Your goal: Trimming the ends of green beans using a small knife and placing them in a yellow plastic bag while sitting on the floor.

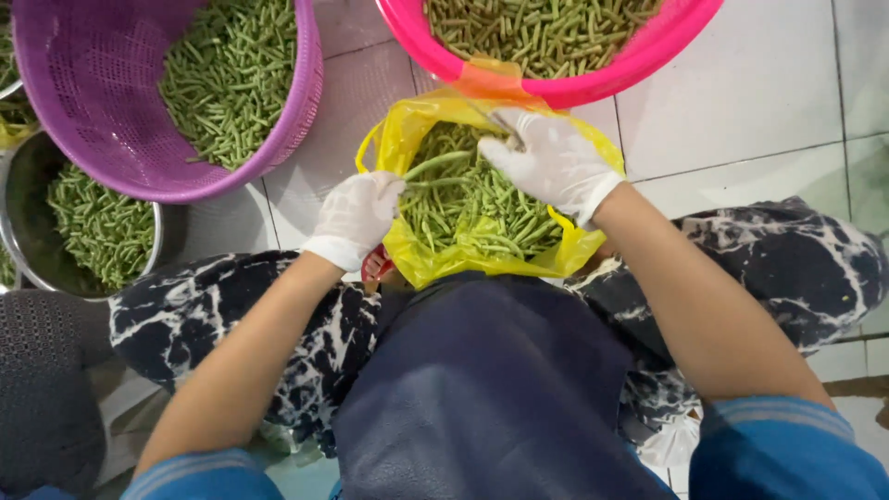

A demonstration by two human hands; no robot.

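Head view, looking straight down at a tiled floor (pixel 741 102) between the knees of a seated person.

Left hand (pixel 356 218), in a white glove: grip closed on the near-left rim of a yellow plastic bag (pixel 412 255), pinching the film, with one long green bean (pixel 435 165) lying from the fingertips toward the bag's middle. Whether the fingers also clamp that bean, I cannot tell.

Right hand (pixel 551 162), also in a white glove: fingers curled down over the far-right rim of the bag; grip narrow, holding the plastic edge there. Anything under the palm is hidden.

The bag stands open on the floor just in front of the person's lap, mouth spread between the two hands, filled with cut green beans (pixel 482 208).

Surroundings: a pink basket (pixel 574 88) of cut beans touches the bag's far edge. A purple perforated basket (pixel 102 102), tilted, holds more beans at the far-left. A steel bowl (pixel 23 222) with beans sits below it at the left edge. A dark apron (pixel 491 389) covers the lap; patterned black-and-white trousers (pixel 213 315) show on both sides.
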